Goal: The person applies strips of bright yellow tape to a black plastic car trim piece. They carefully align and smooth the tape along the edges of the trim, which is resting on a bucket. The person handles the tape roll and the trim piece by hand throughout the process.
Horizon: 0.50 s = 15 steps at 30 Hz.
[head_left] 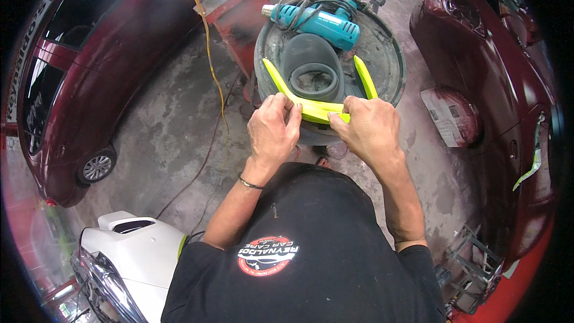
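Note:
A bright yellow-green U-shaped trim strip (318, 109) is gripped between both my hands above the near rim of a dark round drum top (388, 72). My left hand (276, 128) pinches its left bend between thumb and fingers. Toward its right end, my right hand (369, 127) closes on it, thumb underneath. The strip's two arms point away from me on either side of a dark grey hollow moulded part (312, 54) with an oval opening. Beyond that part lies a teal heat gun (326, 26), its black cord wound around it.
Dark red car bodies stand at the left (128, 42) and right (484, 78). A red metal stand (239, 18) is beside the drum, with a yellow cable (205, 24) hanging near it. At the lower left is a white car part (134, 251). Stained concrete floor (173, 125) lies between.

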Each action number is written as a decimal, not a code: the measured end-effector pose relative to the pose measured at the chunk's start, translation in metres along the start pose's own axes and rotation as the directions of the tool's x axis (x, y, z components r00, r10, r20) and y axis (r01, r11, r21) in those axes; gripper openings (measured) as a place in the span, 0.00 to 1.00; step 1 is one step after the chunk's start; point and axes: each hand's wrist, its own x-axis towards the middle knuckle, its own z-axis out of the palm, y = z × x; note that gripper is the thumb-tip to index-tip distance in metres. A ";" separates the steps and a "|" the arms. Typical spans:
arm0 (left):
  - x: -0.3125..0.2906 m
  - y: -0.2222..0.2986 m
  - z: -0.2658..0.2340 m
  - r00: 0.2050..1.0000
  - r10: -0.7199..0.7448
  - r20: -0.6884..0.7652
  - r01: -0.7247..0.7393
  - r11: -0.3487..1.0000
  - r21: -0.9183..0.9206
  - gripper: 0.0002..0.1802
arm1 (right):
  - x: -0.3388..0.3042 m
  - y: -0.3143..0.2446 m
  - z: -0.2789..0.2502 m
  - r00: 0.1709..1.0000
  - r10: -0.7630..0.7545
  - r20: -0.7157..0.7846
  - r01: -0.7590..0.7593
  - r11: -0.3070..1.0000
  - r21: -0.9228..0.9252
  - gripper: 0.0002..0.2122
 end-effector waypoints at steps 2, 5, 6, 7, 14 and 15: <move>0.001 0.003 -0.002 0.998 -0.055 0.040 0.055 0.998 0.008 0.15 | 0.002 0.001 0.002 1.000 -0.015 -0.004 0.015 0.999 -0.030 0.17; 0.002 -0.011 0.002 0.981 -0.156 0.114 0.155 0.988 0.010 0.18 | 0.002 -0.004 0.001 1.000 -0.012 0.000 0.012 1.000 -0.025 0.17; 0.004 -0.014 0.000 0.974 -0.179 0.139 0.175 0.984 0.041 0.19 | 0.003 -0.003 0.001 1.000 -0.016 -0.002 0.016 1.000 -0.016 0.17; 0.007 -0.018 -0.005 0.966 -0.202 0.164 0.193 0.979 0.072 0.19 | 0.004 -0.002 0.002 1.000 -0.019 -0.004 0.019 1.000 -0.007 0.17; 0.016 -0.034 -0.019 0.972 0.209 -0.107 -0.205 0.978 0.041 0.10 | 0.007 0.001 0.001 0.999 0.014 0.030 -0.015 1.000 0.027 0.18; 0.018 -0.032 -0.022 0.947 0.311 -0.086 -0.306 0.950 0.065 0.09 | 0.007 0.002 0.002 1.000 0.015 0.025 -0.016 1.000 0.026 0.18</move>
